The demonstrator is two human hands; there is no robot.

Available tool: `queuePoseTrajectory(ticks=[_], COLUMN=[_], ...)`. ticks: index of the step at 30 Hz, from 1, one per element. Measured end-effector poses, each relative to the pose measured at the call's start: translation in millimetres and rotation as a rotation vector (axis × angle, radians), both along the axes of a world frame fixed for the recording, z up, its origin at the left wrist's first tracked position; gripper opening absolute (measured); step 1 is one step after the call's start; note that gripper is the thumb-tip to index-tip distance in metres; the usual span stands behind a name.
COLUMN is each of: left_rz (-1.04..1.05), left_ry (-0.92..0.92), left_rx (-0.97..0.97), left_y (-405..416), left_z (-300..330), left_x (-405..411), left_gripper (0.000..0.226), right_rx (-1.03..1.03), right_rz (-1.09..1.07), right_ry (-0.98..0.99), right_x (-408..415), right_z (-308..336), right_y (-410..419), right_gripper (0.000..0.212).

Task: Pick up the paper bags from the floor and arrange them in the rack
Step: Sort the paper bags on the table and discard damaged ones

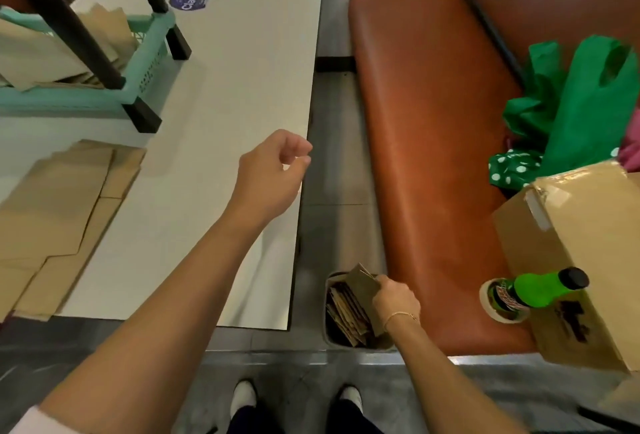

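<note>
A grey bin [330, 336] on the floor between table and bench holds several flat brown paper bags [346, 312]. My right hand [394, 298] reaches down into it and pinches a few paper bags [362, 281] by their top edge. My left hand [273, 174] hovers over the white table's right edge with loosely curled fingers, holding nothing. A stack of flat paper bags [59, 219] lies on the table at the left. The teal rack [86, 94] with black legs stands at the table's far left, more paper bags [41, 52] lying in it.
The white table [225, 87] fills the left. An orange bench [422, 156] at the right carries green bags [581, 104], a cardboard box [588, 243], a green bottle [540, 290] and a tape roll [498, 316]. My feet [294, 399] stand on the grey floor.
</note>
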State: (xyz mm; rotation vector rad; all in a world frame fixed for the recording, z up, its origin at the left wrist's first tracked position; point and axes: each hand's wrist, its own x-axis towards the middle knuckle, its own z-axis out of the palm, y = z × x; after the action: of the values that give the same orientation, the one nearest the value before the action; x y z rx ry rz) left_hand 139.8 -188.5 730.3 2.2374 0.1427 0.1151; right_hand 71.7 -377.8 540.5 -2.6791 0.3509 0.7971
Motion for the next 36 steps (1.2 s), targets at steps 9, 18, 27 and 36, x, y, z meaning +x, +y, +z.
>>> queuePoseTrajectory(ticks=[9,18,27,36], left_rz=[0.032,0.03,0.029,0.319], left_ry=[-0.043,-0.035,0.02,0.155], left_rx=[-0.002,-0.004,-0.005,0.167], left_y=[8.1,24.2,67.5,186.1], left_z=[-20.3,-12.7,11.5,16.5], left_x=[14.4,14.9,12.8,16.2], left_gripper=[0.011,0.008,0.011,0.034], right_rx=[0.022,0.113,0.193,0.339], right_rz=[0.055,-0.1,-0.226,-0.106], right_ry=[0.129,0.023,-0.451,-0.786], right_x=[4.5,39.4,94.4,120.3], right_z=[-56.6,-5.7,109.1,206.1], right_y=[7.7,17.9,61.7,155.9], right_gripper=[0.036,0.034,0.035,0.031])
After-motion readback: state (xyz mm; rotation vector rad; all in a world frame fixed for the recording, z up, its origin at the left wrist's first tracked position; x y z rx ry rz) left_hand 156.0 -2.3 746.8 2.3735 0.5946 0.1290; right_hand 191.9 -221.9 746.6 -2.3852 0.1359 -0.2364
